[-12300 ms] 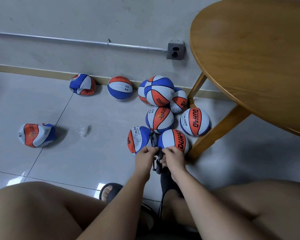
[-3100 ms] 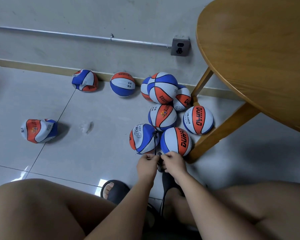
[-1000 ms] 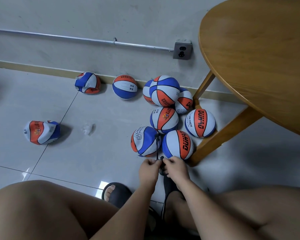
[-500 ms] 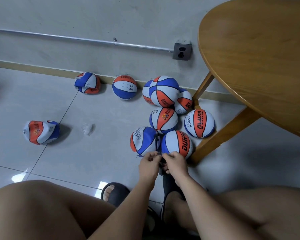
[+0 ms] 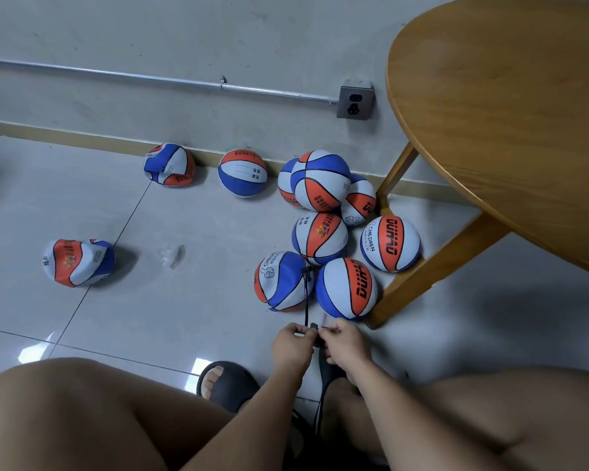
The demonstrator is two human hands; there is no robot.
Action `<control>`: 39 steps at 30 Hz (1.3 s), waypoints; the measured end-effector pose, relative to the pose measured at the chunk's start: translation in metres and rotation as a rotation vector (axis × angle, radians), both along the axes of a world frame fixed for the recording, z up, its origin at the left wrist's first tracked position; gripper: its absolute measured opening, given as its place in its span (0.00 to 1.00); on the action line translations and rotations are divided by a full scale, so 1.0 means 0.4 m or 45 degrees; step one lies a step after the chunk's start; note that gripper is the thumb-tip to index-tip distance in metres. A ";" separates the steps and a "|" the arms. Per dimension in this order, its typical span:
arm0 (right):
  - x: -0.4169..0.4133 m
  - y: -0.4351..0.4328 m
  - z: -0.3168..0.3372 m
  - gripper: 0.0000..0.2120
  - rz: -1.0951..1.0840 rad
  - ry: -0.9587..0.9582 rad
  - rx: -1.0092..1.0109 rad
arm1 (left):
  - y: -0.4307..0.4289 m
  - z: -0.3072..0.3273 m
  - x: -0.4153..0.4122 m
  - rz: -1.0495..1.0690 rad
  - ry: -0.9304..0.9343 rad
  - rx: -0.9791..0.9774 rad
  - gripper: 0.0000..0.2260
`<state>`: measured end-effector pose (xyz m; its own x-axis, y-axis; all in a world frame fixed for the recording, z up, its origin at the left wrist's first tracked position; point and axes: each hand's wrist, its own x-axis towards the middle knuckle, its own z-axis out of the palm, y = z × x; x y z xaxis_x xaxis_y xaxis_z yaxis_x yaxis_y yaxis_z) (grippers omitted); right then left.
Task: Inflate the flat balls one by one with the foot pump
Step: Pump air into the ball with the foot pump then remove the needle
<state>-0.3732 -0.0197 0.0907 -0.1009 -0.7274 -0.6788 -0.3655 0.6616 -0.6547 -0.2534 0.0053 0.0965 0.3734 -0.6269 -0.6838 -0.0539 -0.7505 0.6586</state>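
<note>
Floor, left side: one flat ball (image 5: 79, 262) lies collapsed and folded, well apart from the rest. A second dented ball (image 5: 169, 164) sits against the skirting, with a round ball (image 5: 242, 172) just beside it. Centre: a cluster of round balls lies between the skirting and the table leg (image 5: 432, 270). At the near left of the cluster is the connected ball (image 5: 281, 281). A thin black hose (image 5: 306, 294) runs from its upper face down toward the person. Left hand (image 5: 291, 345) and right hand (image 5: 346, 345) meet at the hose end (image 5: 314, 326), the fingers of each curled and pinching it. The exact fitting is too small to identify. The foot pump (image 5: 324, 372) shows only as a dark shape below the hands. Assessment: the flat balls should be light, soft and floppy, with a grippy rubber skin. Each is best held beside its valve, with the panel supported so it does not fold. The hose is limp, so take hold at its stiff tip.
</note>
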 end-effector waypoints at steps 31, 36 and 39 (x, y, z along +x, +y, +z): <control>0.006 -0.001 0.031 0.01 0.025 0.068 -0.046 | -0.011 0.011 -0.002 -0.010 0.031 -0.056 0.04; 0.035 -0.072 0.091 0.04 -0.113 -0.023 -0.202 | -0.074 0.083 -0.002 0.115 0.189 -0.282 0.05; 0.048 -0.101 0.124 0.05 -0.128 -0.049 -0.276 | -0.106 0.114 0.002 0.171 0.273 -0.369 0.05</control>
<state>-0.3538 -0.0602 0.1401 -0.1574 -0.8441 -0.5125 -0.2770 0.5359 -0.7975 -0.2526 -0.0370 0.1420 0.3336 -0.7608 -0.5566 0.1942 -0.5224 0.8303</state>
